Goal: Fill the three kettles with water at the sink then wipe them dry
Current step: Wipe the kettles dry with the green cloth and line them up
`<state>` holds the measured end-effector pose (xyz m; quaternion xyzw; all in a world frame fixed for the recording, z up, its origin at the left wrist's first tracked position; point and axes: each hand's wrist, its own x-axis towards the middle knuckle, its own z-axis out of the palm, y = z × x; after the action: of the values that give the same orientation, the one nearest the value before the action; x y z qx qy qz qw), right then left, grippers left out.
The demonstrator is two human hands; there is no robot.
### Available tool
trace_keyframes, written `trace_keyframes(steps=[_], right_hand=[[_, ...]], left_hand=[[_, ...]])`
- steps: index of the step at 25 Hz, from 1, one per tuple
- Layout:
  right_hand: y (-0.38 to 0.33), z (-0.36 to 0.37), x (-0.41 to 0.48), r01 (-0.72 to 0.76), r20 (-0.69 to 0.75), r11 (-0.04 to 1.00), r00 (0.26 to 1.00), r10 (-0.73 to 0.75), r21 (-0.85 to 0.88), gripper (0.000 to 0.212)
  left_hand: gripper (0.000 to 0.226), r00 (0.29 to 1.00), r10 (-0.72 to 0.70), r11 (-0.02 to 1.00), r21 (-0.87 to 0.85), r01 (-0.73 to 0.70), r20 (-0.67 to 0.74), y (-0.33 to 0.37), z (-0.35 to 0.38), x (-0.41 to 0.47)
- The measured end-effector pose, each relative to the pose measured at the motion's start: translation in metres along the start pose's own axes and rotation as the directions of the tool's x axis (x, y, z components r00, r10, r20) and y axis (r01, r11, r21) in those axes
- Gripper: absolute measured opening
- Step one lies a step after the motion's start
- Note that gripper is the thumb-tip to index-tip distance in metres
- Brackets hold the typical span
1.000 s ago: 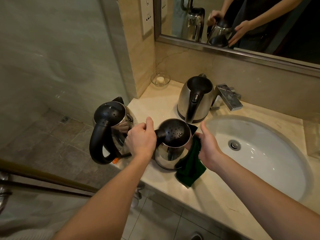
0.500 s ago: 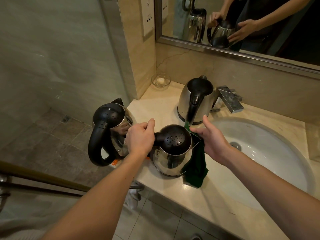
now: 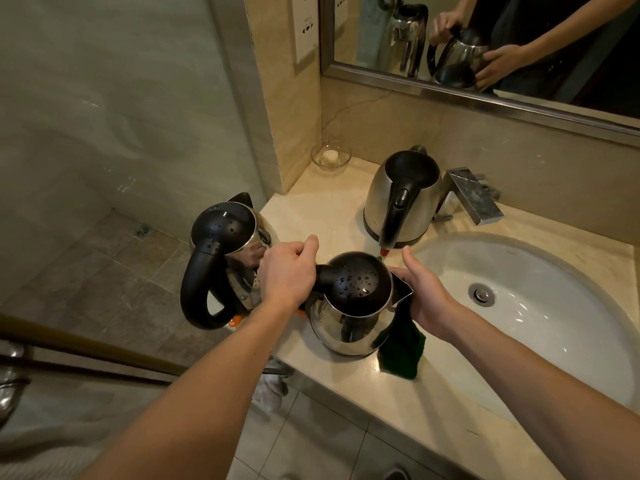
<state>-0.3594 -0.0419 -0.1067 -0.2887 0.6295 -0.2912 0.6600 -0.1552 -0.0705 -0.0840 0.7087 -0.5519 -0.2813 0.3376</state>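
Three steel kettles with black lids and handles stand on the beige counter (image 3: 332, 216). My left hand (image 3: 287, 271) grips the handle of the front kettle (image 3: 349, 306), whose lid carries water drops. My right hand (image 3: 426, 296) presses a dark green cloth (image 3: 401, 348) against that kettle's right side, just under the spout. A second kettle (image 3: 225, 247) sits at the counter's left end, its lid also wet. The third kettle (image 3: 401, 195) stands at the back beside the tap.
The white oval sink (image 3: 540, 306) lies to the right, with a square chrome tap (image 3: 474, 195) behind it. A small glass dish (image 3: 330, 155) sits in the back corner. A mirror (image 3: 485, 39) hangs above. The counter's edge drops to a tiled floor on the left.
My right hand has slid with the cloth from the kettle's lower right side up toward the spout. The left hand keeps its hold on the handle.
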Motion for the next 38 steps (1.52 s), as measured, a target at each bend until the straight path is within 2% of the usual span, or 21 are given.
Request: trace_keyframes(steps=[3,6,11,14,19,22,26,30,33,38], right_hand=[[-0.004,-0.003,-0.003,0.003,0.016,0.999,1.0,-0.002,-0.033,0.09],[-0.017,-0.003,-0.015,0.075,0.052,0.995,0.996,-0.072,-0.068,0.094],[-0.032,0.001,-0.022,0.139,0.102,0.982,0.987,-0.126,-0.127,0.068],[-0.031,0.002,-0.013,0.124,0.102,0.988,0.988,-0.115,-0.097,0.065],[-0.026,0.011,0.001,0.043,0.079,0.988,0.996,-0.031,-0.147,0.069],[-0.026,0.009,0.003,0.043,0.112,0.986,0.993,-0.025,-0.163,0.067],[-0.041,0.01,0.005,0.138,0.146,0.976,0.983,-0.114,-0.17,0.072],[-0.057,0.019,0.005,0.229,0.213,0.936,0.961,-0.174,-0.267,0.069],[-0.058,0.026,0.014,0.205,0.222,0.923,0.965,-0.136,-0.325,0.067],[-0.052,0.026,0.031,0.072,0.265,0.919,0.963,0.036,-0.388,0.073]], left_hand=[[0.058,1.0,0.003,1.0,0.012,-0.003,0.001,0.0,0.001,0.001],[0.059,0.999,0.002,0.999,0.037,-0.004,0.033,-0.001,0.001,0.004],[0.057,0.994,0.0,0.998,0.068,-0.008,0.106,0.002,-0.001,0.008],[0.056,0.994,0.008,0.997,0.07,-0.015,0.105,0.002,-0.001,0.006],[0.055,0.994,0.02,0.995,0.093,-0.03,0.104,0.005,-0.003,0.005],[0.057,0.995,0.034,0.994,0.102,-0.044,0.096,0.003,-0.003,0.006],[0.058,0.996,0.043,0.992,0.111,-0.051,0.077,0.003,-0.002,0.004],[0.06,0.996,0.034,0.992,0.12,-0.044,0.08,0.004,-0.003,0.003],[0.061,0.996,0.03,0.991,0.125,-0.04,0.079,0.004,-0.005,0.003],[0.061,0.997,0.033,0.993,0.111,-0.04,0.067,0.006,-0.005,0.001]])
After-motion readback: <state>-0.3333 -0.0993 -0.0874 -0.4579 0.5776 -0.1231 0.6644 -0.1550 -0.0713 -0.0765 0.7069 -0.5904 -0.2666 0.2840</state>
